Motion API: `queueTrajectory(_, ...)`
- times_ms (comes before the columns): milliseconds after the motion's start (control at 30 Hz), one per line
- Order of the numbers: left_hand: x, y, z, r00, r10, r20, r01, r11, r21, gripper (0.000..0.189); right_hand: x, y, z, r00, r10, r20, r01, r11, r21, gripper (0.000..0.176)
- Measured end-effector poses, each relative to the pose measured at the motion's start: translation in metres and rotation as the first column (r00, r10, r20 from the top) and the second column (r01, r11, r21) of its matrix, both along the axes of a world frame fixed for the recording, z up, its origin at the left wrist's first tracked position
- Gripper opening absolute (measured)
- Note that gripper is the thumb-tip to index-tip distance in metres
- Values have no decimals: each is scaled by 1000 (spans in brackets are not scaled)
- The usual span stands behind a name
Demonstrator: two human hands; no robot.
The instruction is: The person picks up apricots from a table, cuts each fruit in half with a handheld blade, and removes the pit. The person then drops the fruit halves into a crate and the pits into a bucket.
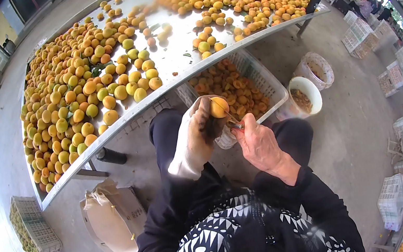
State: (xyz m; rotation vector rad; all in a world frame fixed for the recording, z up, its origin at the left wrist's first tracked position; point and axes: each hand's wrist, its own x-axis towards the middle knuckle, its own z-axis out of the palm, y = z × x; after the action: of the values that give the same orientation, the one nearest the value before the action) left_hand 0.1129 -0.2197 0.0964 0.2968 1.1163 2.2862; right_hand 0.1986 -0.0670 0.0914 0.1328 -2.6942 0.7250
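My left hand [190,141], in a white glove darkly stained over the fingers, is closed around an orange-yellow apricot [219,107]. In my bare right hand [263,148] is a small knife [236,125], gripped close to its blade. The thin blade reaches up to the apricot's lower right side. Just beyond my hands stands a pale plastic crate [275,82] with many split apricots [229,85] in it. Its near side is partly hidden behind my hands.
A metal-topped table [170,62] ahead carries heaps of whole apricots [69,89]. Two whitish buckets [319,99] stand right of the crate. At left are a cardboard box [114,221] and a filled crate [41,230]. Stacked crates [359,37] and people [364,5] are at far right.
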Motion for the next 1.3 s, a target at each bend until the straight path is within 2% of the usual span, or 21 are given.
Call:
queueTrajectory(67, -6, 5, -4, 999, -47, 19, 47, 999, 4, 44, 0, 0, 2, 999, -32, 45, 33, 999, -19, 25)
queueTrajectory(133, -9, 12, -3, 990, 6, -140, -12, 999, -39, 44, 1, -1, 1, 994, -63, 90, 67, 997, -39, 25)
queueTrajectory(167, -7, 16, 1, 989, 3, -146, -9, 999, -36, 44, 0, 0, -2, 994, -73, 76, 78, 995, -69, 25)
queueTrajectory(233, 2, 20, 10, 950, 152, -274, -191, 974, -125, 47, -1, -2, -3, 994, -83, 65, 90, 991, -100, 25)
queueTrajectory(467, -2, 14, 8, 864, 320, -388, -391, 913, -118, 51, -3, -16, 1, 996, -41, 74, 54, 981, -187, 25)
queueTrajectory(500, -6, 11, 6, 841, 333, -426, -420, 899, -127, 42, -4, -16, 1, 996, -37, 86, 54, 979, -196, 25)
queueTrajectory(533, -10, 9, 6, 817, 351, -458, -464, 871, -160, 42, -5, -18, 1, 996, -37, 85, 53, 979, -198, 25)
queueTrajectory(633, -10, 4, 8, 852, 307, -423, -415, 890, -189, 42, -6, -20, 2, 996, -25, 90, 44, 975, -217, 25)
queueTrajectory(700, -13, 0, 5, 966, 183, -182, -200, 976, -80, 45, -8, -22, 3, 993, -36, 108, 55, 982, -179, 26)
queueTrajectory(800, -12, 8, 6, 975, 142, -169, -165, 978, -125, 46, -7, -20, -3, 988, -80, 131, 100, 982, -159, 26)
queueTrajectory(867, -14, 14, -1, 966, 141, -218, -170, 978, -124, 45, -6, -18, -12, 990, -89, 111, 106, 981, -162, 26)
queueTrajectory(933, -10, 21, -4, 887, 232, -399, -344, 909, -234, 42, -6, -17, -12, 991, -103, 88, 116, 979, -165, 25)
queueTrajectory(1067, -9, 23, -10, 828, 323, -459, -448, 873, -193, 43, -8, -20, -8, 987, -88, 132, 110, 978, -176, 23)
queueTrajectory(1133, -10, 18, -11, 837, 304, -455, -436, 873, -218, 41, -8, -22, -9, 986, -75, 148, 105, 973, -204, 23)
queueTrajectory(1233, -11, 18, -17, 870, 310, -384, -409, 888, -209, 41, -11, -19, -16, 986, -76, 150, 98, 985, -145, 22)
queueTrajectory(1300, -9, 17, -7, 951, 265, -159, -294, 932, -210, 39, -13, -17, -19, 989, -65, 130, 78, 992, -100, 22)
